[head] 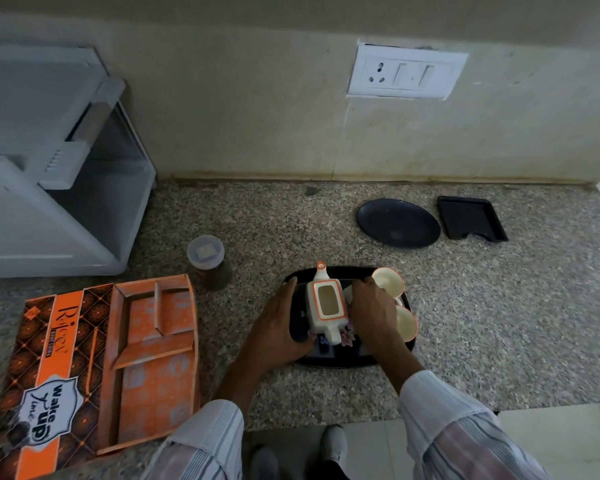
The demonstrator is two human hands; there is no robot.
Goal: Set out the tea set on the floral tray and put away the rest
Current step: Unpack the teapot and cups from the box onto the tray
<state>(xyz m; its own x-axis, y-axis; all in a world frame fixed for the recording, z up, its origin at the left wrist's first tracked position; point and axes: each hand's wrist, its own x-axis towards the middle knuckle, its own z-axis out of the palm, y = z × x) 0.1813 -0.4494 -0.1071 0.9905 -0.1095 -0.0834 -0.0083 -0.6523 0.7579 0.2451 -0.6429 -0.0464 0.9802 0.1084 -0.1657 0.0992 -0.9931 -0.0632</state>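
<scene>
A black floral tray (pixel 336 358) lies on the granite counter in front of me. On it stands a cream rectangular teapot (pixel 327 303) with orange trim, lidless, spout pointing away. Two cream cups (pixel 388 280) (pixel 406 322) with orange rims sit at the tray's right side. My left hand (pixel 278 322) rests flat on the tray's left edge, fingers straight beside the teapot. My right hand (pixel 373 304) reaches down just right of the teapot, fingers curled over something white that it mostly hides.
An open orange tea-set box (pixel 118 358) lies at the left. A lidded jar (pixel 208 261) stands behind it. A dark round plate (pixel 398 222) and a black square tray (pixel 470 218) sit near the wall. A grey appliance (pixel 49 174) fills the far left.
</scene>
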